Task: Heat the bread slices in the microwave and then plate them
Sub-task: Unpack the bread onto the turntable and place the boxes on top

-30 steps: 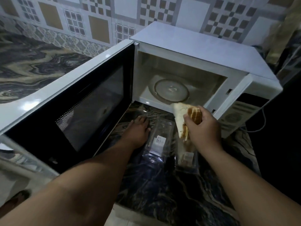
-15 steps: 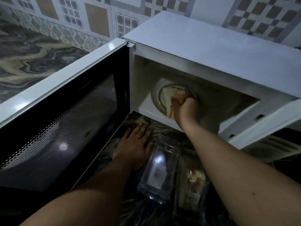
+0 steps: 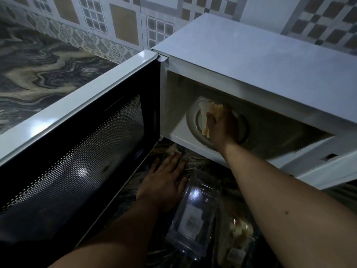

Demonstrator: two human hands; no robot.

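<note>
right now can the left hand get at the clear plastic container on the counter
Probably yes. The left hand rests flat on the counter right beside the clear plastic container, nothing between them. The open microwave door stands on its other side, away from the container.

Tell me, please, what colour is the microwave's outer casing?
White, seen in the head view: the microwave casing is plain white.

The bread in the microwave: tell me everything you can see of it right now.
The bread slices look like a triangular stack, pale on the flat face with golden-brown edges showing. They stand tilted on the round glass turntable inside the open white microwave. The right hand grips them from the right, covering much of that side; whether they rest fully on the turntable cannot be told.
</note>
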